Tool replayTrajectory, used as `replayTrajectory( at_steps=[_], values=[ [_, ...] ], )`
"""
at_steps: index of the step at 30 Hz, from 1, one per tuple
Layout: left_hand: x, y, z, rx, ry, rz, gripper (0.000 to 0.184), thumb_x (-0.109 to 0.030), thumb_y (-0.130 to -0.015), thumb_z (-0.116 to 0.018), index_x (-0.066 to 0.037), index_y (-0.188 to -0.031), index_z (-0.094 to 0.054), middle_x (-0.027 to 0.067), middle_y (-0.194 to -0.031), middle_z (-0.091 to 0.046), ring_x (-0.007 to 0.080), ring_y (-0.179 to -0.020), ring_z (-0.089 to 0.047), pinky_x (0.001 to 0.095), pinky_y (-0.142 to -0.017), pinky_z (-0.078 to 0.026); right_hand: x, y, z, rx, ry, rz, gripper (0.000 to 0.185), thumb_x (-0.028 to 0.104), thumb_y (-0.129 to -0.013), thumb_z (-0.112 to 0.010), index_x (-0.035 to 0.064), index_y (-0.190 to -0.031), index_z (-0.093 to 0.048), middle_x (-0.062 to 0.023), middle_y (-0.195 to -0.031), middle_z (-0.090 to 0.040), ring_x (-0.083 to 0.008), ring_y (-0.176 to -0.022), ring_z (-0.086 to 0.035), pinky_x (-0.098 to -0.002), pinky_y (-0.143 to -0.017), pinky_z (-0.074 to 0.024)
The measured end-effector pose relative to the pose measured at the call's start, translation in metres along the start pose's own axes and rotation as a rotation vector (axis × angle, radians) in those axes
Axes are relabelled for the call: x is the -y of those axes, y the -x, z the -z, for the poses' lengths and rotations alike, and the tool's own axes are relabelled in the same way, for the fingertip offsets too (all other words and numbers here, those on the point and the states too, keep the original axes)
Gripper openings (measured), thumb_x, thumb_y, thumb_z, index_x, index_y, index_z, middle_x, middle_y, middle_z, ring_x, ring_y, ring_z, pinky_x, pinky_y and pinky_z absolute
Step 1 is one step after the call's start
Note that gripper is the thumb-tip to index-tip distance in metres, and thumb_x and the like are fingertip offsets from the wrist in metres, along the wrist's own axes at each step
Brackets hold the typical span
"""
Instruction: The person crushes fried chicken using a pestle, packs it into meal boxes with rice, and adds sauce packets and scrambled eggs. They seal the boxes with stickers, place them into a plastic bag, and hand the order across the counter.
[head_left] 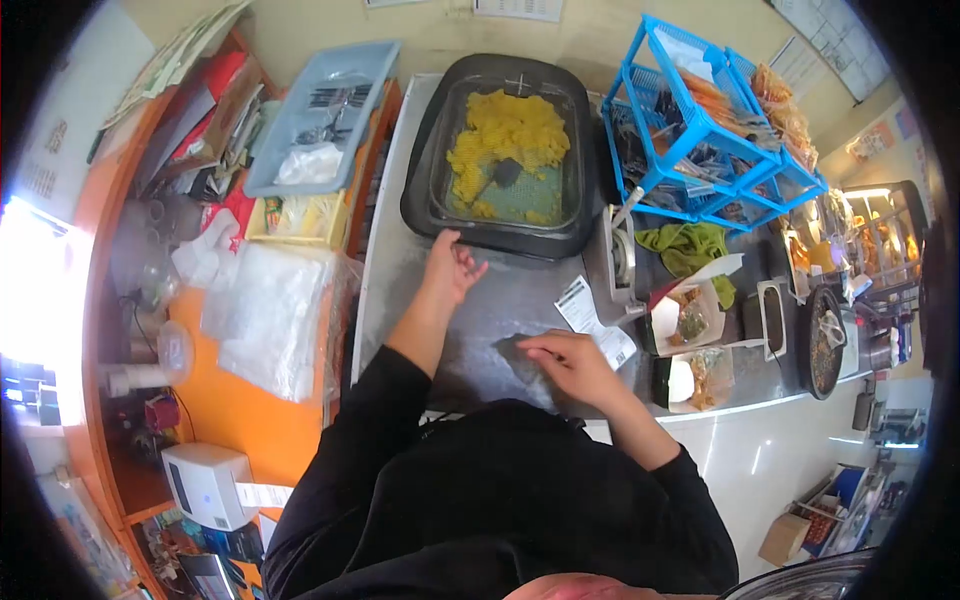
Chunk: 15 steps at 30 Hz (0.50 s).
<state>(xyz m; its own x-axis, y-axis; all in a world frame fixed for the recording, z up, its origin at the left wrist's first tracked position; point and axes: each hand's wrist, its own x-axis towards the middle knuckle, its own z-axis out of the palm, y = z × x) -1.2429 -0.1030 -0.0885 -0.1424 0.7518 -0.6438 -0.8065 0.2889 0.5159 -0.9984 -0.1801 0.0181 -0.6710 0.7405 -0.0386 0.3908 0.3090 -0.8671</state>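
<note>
My left hand (pixel 452 272) is just in front of the black tray (pixel 415 190), its thumb pointing up at the near rim. Its fingers are apart and slightly curled, with nothing visible in them. Inside the tray sits a clear-sided pan (pixel 575 205) with yellow, crumbly food (pixel 510 130) and a small dark piece on it. My right hand (pixel 575 365) hovers over the steel counter (pixel 480 330), fingers stretched to the left and holding nothing I can see. A printed receipt (pixel 590 315) lies right beside it, partly behind the hand.
On the right stand opened food boxes (pixel 690 320), a green cloth (pixel 690 250), a metal container (pixel 612 260) and a blue rack (pixel 690 130) of packets. At left are plastic bags (pixel 270 320), a pale blue basket (pixel 330 120) of cutlery and a white printer (pixel 210 485).
</note>
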Motion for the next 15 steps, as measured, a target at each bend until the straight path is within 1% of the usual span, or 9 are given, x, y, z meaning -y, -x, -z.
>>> replayTrajectory(
  at_steps=[3, 6, 7, 9, 10, 12, 13, 15],
  values=[
    [-0.003, 0.038, -0.002, 0.119, -0.048, -0.151, 0.029, -0.034, -0.09, -0.057, -0.015, -0.074, -0.043, -0.0019, -0.057, -0.039, 0.0127, -0.053, -0.042, 0.0382, -0.066, -0.052, -0.04, -0.053, -0.038, -0.177, 0.298, 0.229, 0.023, 0.01, -0.087, -0.057, 0.0048, -0.109, -0.064, -0.0173, -0.092, -0.065, -0.0341, -0.086, -0.062, -0.0402, -0.075, -0.0494],
    [-0.018, 0.072, -0.021, 0.179, -0.248, -0.224, 0.036, -0.04, -0.096, -0.049, -0.014, -0.073, -0.042, -0.0021, -0.058, -0.039, 0.0118, -0.054, -0.044, 0.0331, -0.061, -0.048, -0.052, -0.107, -0.051, -0.355, 0.515, 0.182, 0.028, 0.012, -0.089, -0.055, 0.0061, -0.116, -0.06, -0.0173, -0.091, -0.066, -0.0375, -0.088, -0.061, -0.0451, -0.082, -0.0481],
    [-0.018, 0.078, -0.025, 0.191, -0.267, -0.288, 0.037, -0.039, -0.097, -0.048, -0.014, -0.071, -0.042, -0.0022, -0.057, -0.038, 0.0111, -0.052, -0.044, 0.0307, -0.054, -0.047, -0.06, -0.126, -0.053, -0.362, 0.542, 0.126, 0.029, 0.015, -0.09, -0.054, 0.0067, -0.117, -0.059, -0.018, -0.095, -0.065, -0.037, -0.091, -0.061, -0.0446, -0.082, -0.0482],
    [-0.025, 0.096, -0.034, 0.228, -0.296, -0.317, 0.039, -0.038, -0.098, -0.048, -0.013, -0.068, -0.042, -0.0018, -0.056, -0.039, 0.0114, -0.052, -0.045, 0.0304, -0.053, -0.047, -0.072, -0.164, -0.052, -0.378, 0.591, 0.011, 0.031, 0.021, -0.091, -0.052, 0.0079, -0.119, -0.058, -0.0193, -0.104, -0.064, -0.0359, -0.098, -0.061, -0.0437, -0.083, -0.0482],
    [-0.027, 0.102, -0.035, 0.245, -0.312, -0.331, 0.04, -0.037, -0.098, -0.048, -0.013, -0.067, -0.042, -0.0016, -0.056, -0.039, 0.0115, -0.051, -0.045, 0.0303, -0.052, -0.048, -0.063, -0.18, -0.044, -0.271, 0.589, -0.113, 0.033, 0.025, -0.091, -0.051, 0.0083, -0.119, -0.057, -0.0196, -0.107, -0.064, -0.0356, -0.1, -0.061, -0.0441, -0.084, -0.0483],
    [-0.037, 0.108, -0.036, 0.324, -0.358, -0.361, 0.046, -0.041, -0.098, -0.047, -0.01, -0.063, -0.045, 0.0015, -0.057, -0.043, 0.0133, -0.052, -0.047, 0.031, -0.052, -0.049, -0.047, -0.202, -0.028, -0.057, 0.578, -0.362, 0.037, 0.032, -0.092, -0.049, 0.0092, -0.119, -0.057, -0.0202, -0.113, -0.062, -0.035, -0.104, -0.06, -0.0449, -0.085, -0.0483],
    [-0.048, 0.116, -0.043, 0.348, -0.402, -0.387, 0.048, -0.041, -0.098, -0.046, -0.009, -0.063, -0.046, 0.0023, -0.057, -0.044, 0.0137, -0.052, -0.048, 0.0312, -0.052, -0.049, -0.052, -0.208, -0.027, -0.038, 0.602, -0.434, 0.04, 0.039, -0.091, -0.049, 0.0102, -0.118, -0.058, -0.0192, -0.111, -0.064, -0.0348, -0.103, -0.061, -0.0459, -0.084, -0.049],
    [-0.067, 0.13, -0.054, 0.379, -0.452, -0.442, 0.051, -0.043, -0.099, -0.044, -0.007, -0.062, -0.047, 0.0037, -0.057, -0.046, 0.0145, -0.053, -0.049, 0.0316, -0.053, -0.05, -0.076, -0.216, -0.037, -0.18, 0.689, -0.296, 0.039, 0.039, -0.092, -0.048, 0.0099, -0.115, -0.059, -0.0177, -0.108, -0.066, -0.0345, -0.099, -0.064, -0.046, -0.082, -0.0501]
  ],
)
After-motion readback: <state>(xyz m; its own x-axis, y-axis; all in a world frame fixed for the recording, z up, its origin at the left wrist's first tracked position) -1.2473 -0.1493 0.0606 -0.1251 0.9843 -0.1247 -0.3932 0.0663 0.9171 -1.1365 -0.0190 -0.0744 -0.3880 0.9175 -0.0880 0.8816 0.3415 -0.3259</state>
